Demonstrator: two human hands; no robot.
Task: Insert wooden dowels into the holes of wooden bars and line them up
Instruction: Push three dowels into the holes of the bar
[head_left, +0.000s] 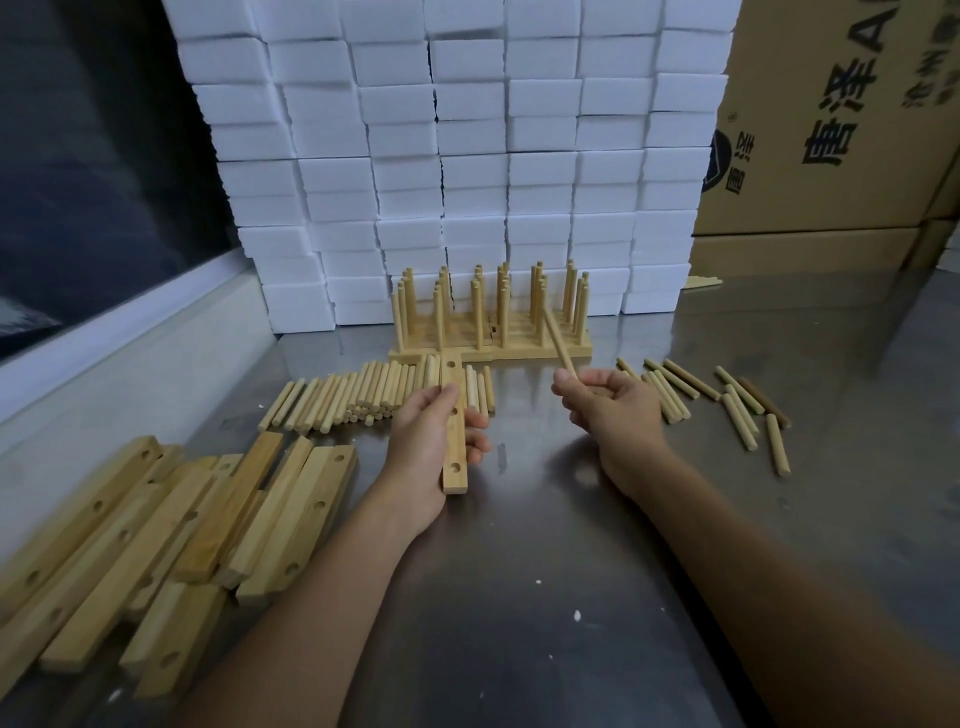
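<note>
— Both hands hold something? What does the head view show?

— Yes. Left hand (428, 447) grips a wooden bar (454, 431) with holes, held just in front of the finished rack (493, 322). Right hand (608, 408) pinches one dowel (558, 340), which leans up across the front right of the rack.

— And the surface, the room?

— A steel table (545, 597), shiny, with small white crumbs. Behind the rack stands a wall of white foam blocks (467, 145). Left of the rack is a dark window (93, 156) with a pale frame.

— Other wood?

— Loose dowels (374, 395) lie in front of the rack on the left, scattered dowels (727, 400) on the right. Spare bars (171, 540) are piled nearer, far left.

— Any writing?

— A cardboard box (831, 114) right of the rack has large black Chinese characters and a letter "A", cut off by the edge; I cannot read them surely.
</note>
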